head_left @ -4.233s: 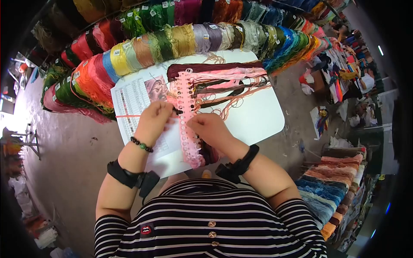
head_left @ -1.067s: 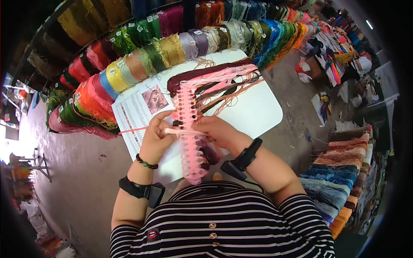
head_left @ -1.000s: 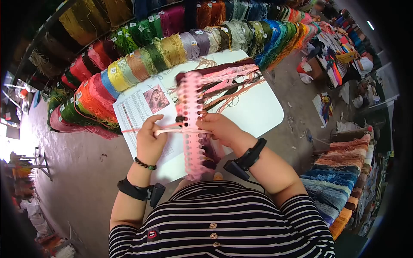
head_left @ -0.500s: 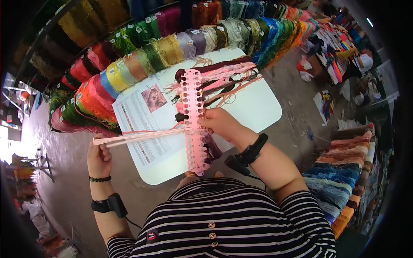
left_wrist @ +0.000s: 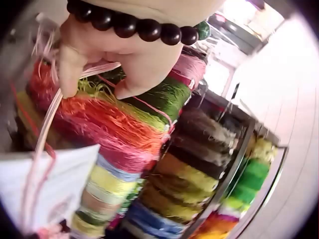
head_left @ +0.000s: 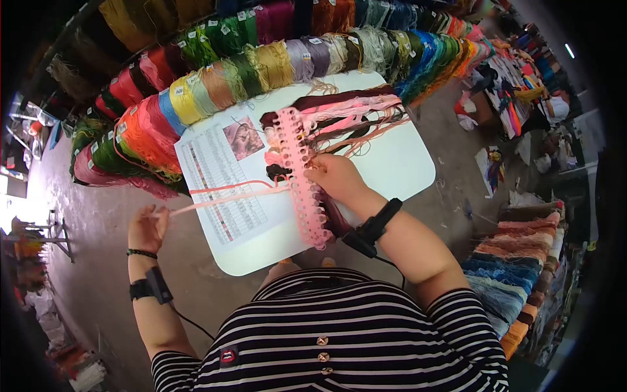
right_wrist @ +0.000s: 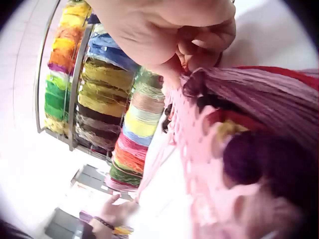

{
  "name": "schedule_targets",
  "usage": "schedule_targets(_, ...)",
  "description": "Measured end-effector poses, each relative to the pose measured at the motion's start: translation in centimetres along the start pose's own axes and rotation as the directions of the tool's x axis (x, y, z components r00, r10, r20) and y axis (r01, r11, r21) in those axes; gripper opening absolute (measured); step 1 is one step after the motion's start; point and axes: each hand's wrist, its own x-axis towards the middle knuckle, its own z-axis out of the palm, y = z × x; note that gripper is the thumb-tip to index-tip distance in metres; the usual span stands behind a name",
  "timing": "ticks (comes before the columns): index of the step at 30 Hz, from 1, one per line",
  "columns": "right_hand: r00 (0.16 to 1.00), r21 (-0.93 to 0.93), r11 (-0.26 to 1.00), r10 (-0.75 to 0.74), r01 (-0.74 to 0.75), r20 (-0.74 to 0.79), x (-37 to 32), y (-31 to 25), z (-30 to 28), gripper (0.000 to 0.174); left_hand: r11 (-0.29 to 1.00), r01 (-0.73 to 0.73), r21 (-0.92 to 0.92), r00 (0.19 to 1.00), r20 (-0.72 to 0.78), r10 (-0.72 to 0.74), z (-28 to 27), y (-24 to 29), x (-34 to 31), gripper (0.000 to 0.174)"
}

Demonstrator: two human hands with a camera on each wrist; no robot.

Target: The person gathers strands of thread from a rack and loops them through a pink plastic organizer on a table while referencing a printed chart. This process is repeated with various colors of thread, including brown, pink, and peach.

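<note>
From the head view, I see the left hand (head_left: pixel 149 228) out past the white board (head_left: pixel 395 166), gripping a pale pink thread (head_left: pixel 228 199) that runs straight back to a pink perforated strip (head_left: pixel 302 173). The strip lies tilted over the board, beside a printed chart (head_left: pixel 212 163), and the right hand (head_left: pixel 336 176) pinches its edge. A brighter pink strand (head_left: pixel 228 187) crosses the chart. From the left wrist, the pale thread passes between thumb and finger, under a dark beaded bracelet (left_wrist: pixel 149 30), with coloured skeins (left_wrist: pixel 114 129) behind. From the right wrist, curled fingers hold the strip's edge right beside knotted purple threads (right_wrist: pixel 249 89).
</note>
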Motion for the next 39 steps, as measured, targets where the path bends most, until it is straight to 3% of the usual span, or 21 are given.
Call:
schedule_targets(2, 0.999, 0.033, 0.999, 0.037, -0.036, -0.027, -0.4, -0.1, 0.2, 0.027, 0.948, 0.001, 0.319, 0.999, -0.032, 0.010, -2.0, -2.3, 0.4, 0.029)
schedule_targets(5, 0.999, 0.054, 0.998, 0.044, -0.043, -0.027, -0.7, 0.1, 0.6, 0.033, 0.894, 0.084, 0.441, 0.996, -0.023, -0.083, -2.2, -5.1, -0.5, 0.033)
schedule_targets(6, 0.999, 0.057, 0.998, 0.036, -0.034, -0.026, -0.8, 0.1, 0.5, 0.036, 0.913, 0.084, 0.399, 0.996, -0.032, -0.078, -2.4, -6.1, -0.3, 0.036)
schedule_targets(9, 0.999, 0.059, 0.997, 0.042, -0.041, -0.024, -1.0, 0.0, 0.9, 0.044, 0.803, 0.154, 0.576, 0.984, -0.016, -0.178, -2.9, -5.9, 0.5, 0.038)
schedule_targets(11, 0.997, 0.001, 0.999, 0.035, -0.035, -0.064, -0.9, 0.6, 1.4, 0.046, 0.789, 0.002, 0.614, 0.999, -0.029, 0.020, -2.8, -6.0, 1.3, 0.032)
schedule_targets(13, 0.997, -0.012, 1.000, 0.018, -0.018, -0.069, -0.8, 0.5, 1.8, 0.048, 0.732, -0.149, 0.664, 0.964, -0.068, 0.257, -2.4, -6.8, 1.5, 0.031)
schedule_targets(17, 0.995, -0.047, 0.999, 0.023, -0.027, -0.096, -0.8, 0.0, 2.0, 0.040, 0.751, -0.145, 0.645, 0.979, 0.204, 0.013, 0.2, -7.4, -2.8, 0.028)
schedule_targets(20, 0.995, -0.096, 0.995, 0.031, -0.040, -0.097, -0.9, -0.2, 2.1, 0.038, 0.743, -0.114, 0.659, 0.978, 0.205, -0.031, 2.8, -8.7, -5.8, 0.032)
schedule_targets(23, 0.995, -0.092, 0.996, 0.000, -0.009, -0.103, -1.0, 0.1, 2.2, 0.036, 0.825, -0.196, 0.529, 0.938, 0.346, 0.001, 3.2, -10.4, -6.4, 0.042)
schedule_targets(24, 0.995, -0.094, 0.996, -0.008, -0.002, -0.100, -1.1, 0.1, 2.2, 0.036, 0.826, -0.202, 0.526, 0.938, 0.346, 0.009, 3.4, -10.7, -6.4, 0.050)
schedule_targets(33, 0.996, -0.092, 0.995, -0.041, 0.033, -0.080, -1.2, -0.1, 1.9, 0.035, 0.870, -0.346, 0.351, 0.921, 0.303, 0.244, 4.7, -13.6, -6.7, 0.051)
schedule_targets(39, 0.997, -0.085, 0.995, -0.054, 0.049, -0.063, -1.3, -0.1, 1.8, 0.034, 0.808, -0.394, 0.439, 0.913, 0.285, 0.290, 4.6, -14.6, -6.4, 0.049)
